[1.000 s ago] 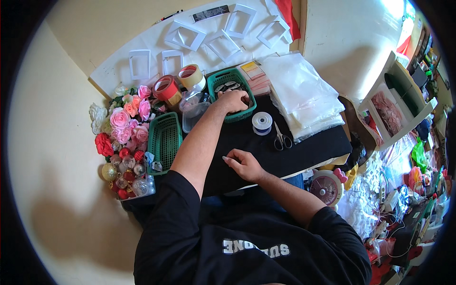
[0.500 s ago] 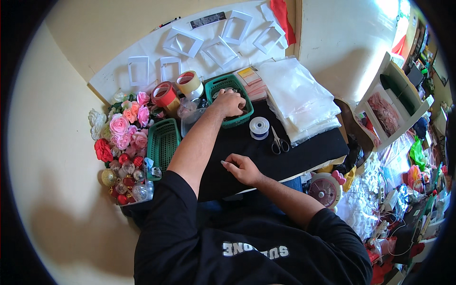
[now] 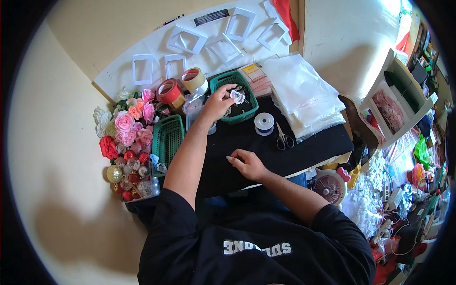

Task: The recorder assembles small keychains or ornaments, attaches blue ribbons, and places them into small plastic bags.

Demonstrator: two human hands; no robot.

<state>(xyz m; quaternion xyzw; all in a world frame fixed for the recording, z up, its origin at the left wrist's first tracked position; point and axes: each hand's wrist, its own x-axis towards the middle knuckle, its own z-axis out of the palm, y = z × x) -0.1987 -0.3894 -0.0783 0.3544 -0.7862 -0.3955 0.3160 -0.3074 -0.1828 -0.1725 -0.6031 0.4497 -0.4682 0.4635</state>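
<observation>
Your left hand (image 3: 220,103): thumb and fingertips pinched on a small pale piece (image 3: 237,97), flower-like in outline, with pinkish tints. The piece shows in front of the interior of the far green basket (image 3: 242,118), toward its left side; contact with the dark and silvery contents cannot be determined.

Your right hand (image 3: 250,164): fingers loosely curled, narrow gap at most between thumb and forefinger, near edge of the black-covered tabletop (image 3: 221,166). Cannot tell whether anything is inside the curl.

Surroundings, right of the far basket: white spool (image 3: 264,122) standing on end, dark-handled scissors (image 3: 284,140) just beside it, then a stack of clear plastic bags (image 3: 304,90). Left of your left hand: clear container (image 3: 191,118), partly hidden by your forearm; red tape roll (image 3: 170,92) and tan tape roll (image 3: 194,80) beyond. A second green basket (image 3: 167,137) sits nearer and left, bluish scrap (image 3: 154,159) at its near left corner. Artificial roses (image 3: 126,121) and ball ornaments (image 3: 129,176) at far left.
</observation>
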